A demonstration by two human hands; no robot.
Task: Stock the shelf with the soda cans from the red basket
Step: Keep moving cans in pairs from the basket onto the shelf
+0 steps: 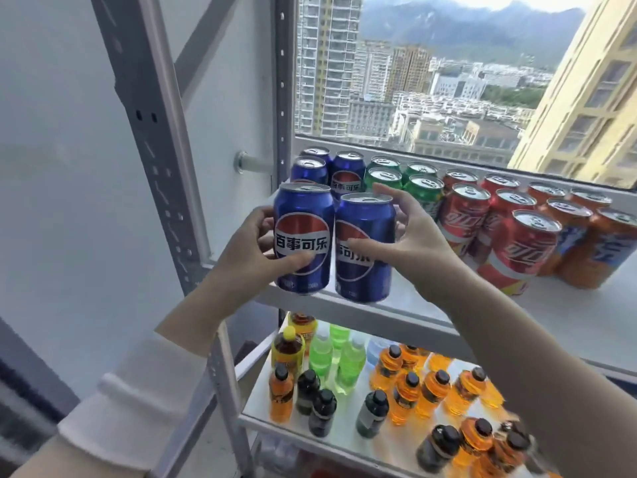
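The left hand [256, 246] grips an upright blue cola can [303, 238], its thumb laid across the front label and its fingers [263, 215] curled around the can's far left side. Just beside it at 3 o'clock, the right hand [410, 243] holds a second blue can [364, 248], thumb pressed on the label and fingers [389, 191] wrapped around the back by the rim. The two cans stand side by side, close to touching, at the front left edge of the white upper shelf [586, 322]; whether their bases rest on it or hang just above cannot be told.

Behind them, toward 12 o'clock, three more blue cans [348, 170] stand in the shelf's back left corner. At 2 o'clock from the held pair sit green cans [425, 191], then red cola cans [465, 215] and, at 3 o'clock near the frame's edge, orange soda cans [610, 250], all upright in rows. A grey metal upright [162, 174] rises at 9 o'clock. On the lower shelf [344, 432], at 6 o'clock, stand small bottles [406, 395] of orange, green and dark drinks
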